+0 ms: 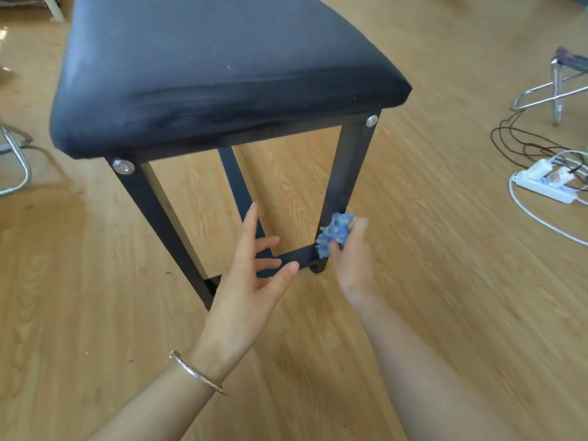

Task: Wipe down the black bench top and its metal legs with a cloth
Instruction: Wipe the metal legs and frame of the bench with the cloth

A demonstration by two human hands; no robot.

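Note:
A black padded bench top (206, 65) fills the upper middle of the view, on a dark metal leg frame (345, 173). My right hand (353, 259) grips a crumpled blue cloth (334, 233) and presses it against the lower end of the right leg, just above the bottom crossbar (296, 256). My left hand (254, 265) hovers in front of the crossbar with its fingers spread and holds nothing. A metal bangle sits on the left wrist. The left front leg (159, 218) runs down to the floor.
Wood-look flooring (445, 249) lies all around. A white power strip (544, 181) with tangled black and white cables lies at the right. A chrome-framed stool (560, 87) stands at the far right, and another chrome tube frame (16, 163) at the left edge.

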